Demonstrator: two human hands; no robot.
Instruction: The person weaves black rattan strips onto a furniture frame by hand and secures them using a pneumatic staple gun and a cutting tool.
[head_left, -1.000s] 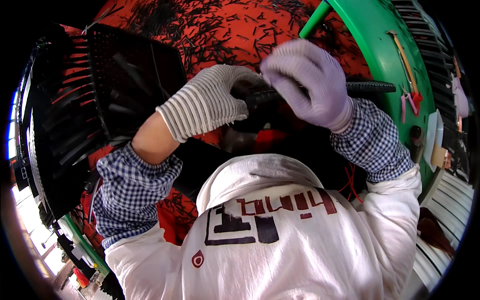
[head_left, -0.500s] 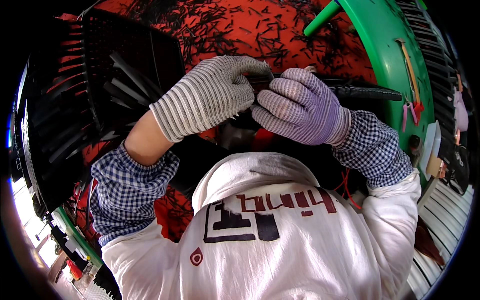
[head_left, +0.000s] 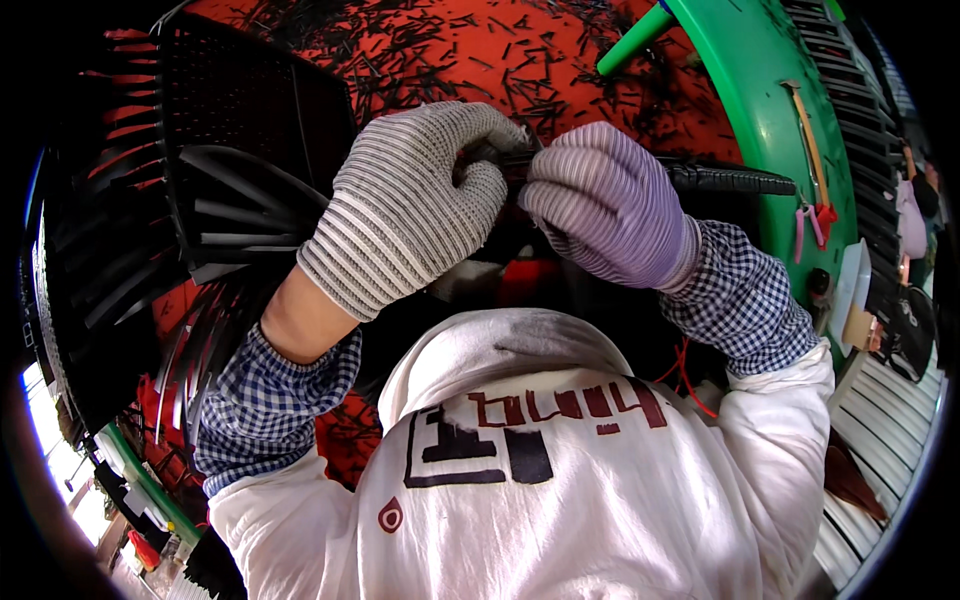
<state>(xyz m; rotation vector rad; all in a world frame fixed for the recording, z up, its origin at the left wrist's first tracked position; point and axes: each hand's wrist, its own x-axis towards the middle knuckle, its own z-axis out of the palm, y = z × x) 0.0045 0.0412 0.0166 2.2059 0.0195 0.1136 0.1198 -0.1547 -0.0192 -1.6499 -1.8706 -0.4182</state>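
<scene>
- Head view: red floor [head_left: 478, 42], strewn with black scraps [head_left: 525, 90], fills the upper middle.
- Black perforated panel [head_left: 235, 100], upper left.
- Green surface [head_left: 755, 85] curving down the upper right.
- Long black strips [head_left: 245, 240] fanned at left, beside the left wrist.
- Left hand [head_left: 415, 200], striped glove, curled near centre; what it grips is hidden.
- Right hand [head_left: 612, 205], purplish glove, fingers folded in; I cannot tell what they hold.
- Black ribbed piece [head_left: 735, 180] jutting out right of the right hand.
- Hammer [head_left: 811, 145] on the surface, pink-handled tool [head_left: 800, 235] near its lower end.
</scene>
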